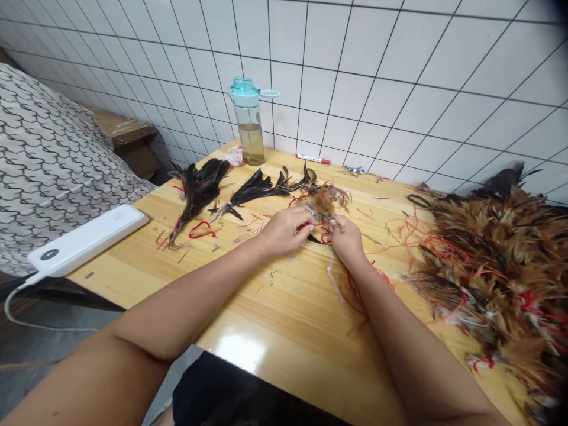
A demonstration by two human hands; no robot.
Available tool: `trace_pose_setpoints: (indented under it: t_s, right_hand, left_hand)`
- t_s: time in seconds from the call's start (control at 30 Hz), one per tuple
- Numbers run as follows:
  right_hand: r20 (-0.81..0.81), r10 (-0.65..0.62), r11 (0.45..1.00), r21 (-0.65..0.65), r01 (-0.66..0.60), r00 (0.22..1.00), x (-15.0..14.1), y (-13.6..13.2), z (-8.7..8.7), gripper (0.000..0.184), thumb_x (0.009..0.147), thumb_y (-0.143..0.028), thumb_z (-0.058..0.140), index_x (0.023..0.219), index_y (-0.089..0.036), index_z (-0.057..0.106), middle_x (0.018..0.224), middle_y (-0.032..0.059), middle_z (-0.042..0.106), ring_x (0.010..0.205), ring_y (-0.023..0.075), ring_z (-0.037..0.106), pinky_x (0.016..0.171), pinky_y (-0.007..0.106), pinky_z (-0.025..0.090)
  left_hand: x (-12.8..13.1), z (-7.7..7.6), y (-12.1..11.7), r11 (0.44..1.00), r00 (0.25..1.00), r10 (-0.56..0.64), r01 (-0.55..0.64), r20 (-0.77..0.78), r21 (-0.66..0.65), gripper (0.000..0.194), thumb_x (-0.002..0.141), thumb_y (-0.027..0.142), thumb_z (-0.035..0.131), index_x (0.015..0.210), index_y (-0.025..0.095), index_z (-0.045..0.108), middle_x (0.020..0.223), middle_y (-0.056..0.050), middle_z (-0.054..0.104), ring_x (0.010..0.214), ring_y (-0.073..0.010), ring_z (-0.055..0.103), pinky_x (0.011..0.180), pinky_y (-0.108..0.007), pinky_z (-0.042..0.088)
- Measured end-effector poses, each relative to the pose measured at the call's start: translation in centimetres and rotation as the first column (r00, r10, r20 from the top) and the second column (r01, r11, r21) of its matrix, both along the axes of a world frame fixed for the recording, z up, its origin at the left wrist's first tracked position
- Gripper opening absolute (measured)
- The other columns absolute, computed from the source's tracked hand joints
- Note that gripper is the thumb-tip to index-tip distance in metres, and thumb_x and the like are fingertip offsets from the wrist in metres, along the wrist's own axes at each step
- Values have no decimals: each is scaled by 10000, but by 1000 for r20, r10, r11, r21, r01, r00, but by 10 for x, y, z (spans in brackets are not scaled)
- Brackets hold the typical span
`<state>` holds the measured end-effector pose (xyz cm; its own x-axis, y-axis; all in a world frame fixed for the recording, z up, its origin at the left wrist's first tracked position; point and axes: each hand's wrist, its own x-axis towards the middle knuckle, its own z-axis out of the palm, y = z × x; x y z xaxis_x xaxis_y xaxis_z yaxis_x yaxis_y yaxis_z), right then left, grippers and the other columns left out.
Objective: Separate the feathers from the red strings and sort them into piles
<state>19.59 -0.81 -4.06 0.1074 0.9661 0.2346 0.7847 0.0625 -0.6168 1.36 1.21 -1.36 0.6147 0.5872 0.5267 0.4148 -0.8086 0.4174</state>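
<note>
Both of my hands meet at a small clump of brown feathers (326,201) over the middle of the table. My left hand (286,229) has its fingers curled at the near left side of the clump; what lies between those fingertips is hidden. With thumb and forefinger, my right hand (346,238) pinches the near right edge of the brown feathers. A bit of red string (326,236) shows between the hands. Just behind and left lie a bundle of black feathers (255,190) and a larger dark feather bundle (199,183).
A big pile of brown feathers (492,254) covers the table's right side, with tangled red string (437,244) beside it. Against the tiled wall stand a water bottle (251,127) and a red-capped marker (313,158). A white power bank (89,239) with a cable sits at the left edge.
</note>
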Motion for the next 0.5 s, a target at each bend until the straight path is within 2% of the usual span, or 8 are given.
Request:
trace_pose_setpoints:
  t_s: [0.07, 0.13, 0.23, 0.37, 0.43, 0.5]
  right_hand:
    - [250, -10, 1000, 14, 6, 968, -2, -5, 5, 231, 878, -212, 392, 785, -200, 603, 857, 75, 646, 776, 197, 590, 654, 295, 387]
    - [445, 4, 1000, -10, 0, 896, -5, -10, 10, 243, 882, -196, 394, 890, -208, 637, 938, 84, 653, 764, 199, 595, 633, 300, 365]
    - [623, 119, 993, -62, -103, 773, -10, -17, 19, 270, 904, -202, 388, 960, -205, 652, 967, 99, 656, 781, 202, 605, 654, 306, 355]
    - [673, 283, 957, -148, -250, 684, -13, -20, 24, 299, 911, -186, 378, 975, -187, 670, 987, 125, 670, 846, 208, 611, 692, 307, 351]
    - [652, 328, 940, -155, -303, 684, -13, -20, 22, 301, 906, -186, 382, 986, -193, 673, 1025, 121, 678, 862, 209, 610, 692, 305, 355]
    - [594, 361, 928, -151, -341, 719, -14, -20, 19, 293, 894, -179, 392, 990, -205, 668, 1051, 101, 682, 860, 202, 609, 686, 296, 367]
  left_hand:
    - [2, -1, -3, 997, 998, -38, 42, -60, 70, 199, 898, 190, 442, 845, 147, 630, 808, -66, 624, 776, -151, 549, 723, -263, 419]
    - [2, 0, -6, 988, 993, -58, 72, -108, 136, 233, 920, 196, 411, 861, 152, 632, 833, -75, 622, 820, -162, 550, 753, -274, 423]
    - [2, 4, -9, 972, 987, -53, 86, -149, 219, 272, 941, 205, 375, 860, 159, 630, 840, -82, 611, 845, -172, 538, 776, -291, 418]
    - [-1, 8, -6, 970, 987, -69, 100, -143, 223, 309, 952, 226, 353, 836, 164, 632, 823, -89, 609, 831, -177, 528, 792, -311, 417]
    - [-3, 8, -1, 980, 990, -102, 117, -98, 161, 296, 946, 237, 376, 840, 163, 642, 826, -89, 620, 840, -175, 538, 798, -308, 423]
    - [-6, 7, 4, 991, 992, -125, 126, -22, 41, 258, 927, 250, 426, 859, 161, 658, 835, -80, 643, 841, -164, 559, 798, -294, 432]
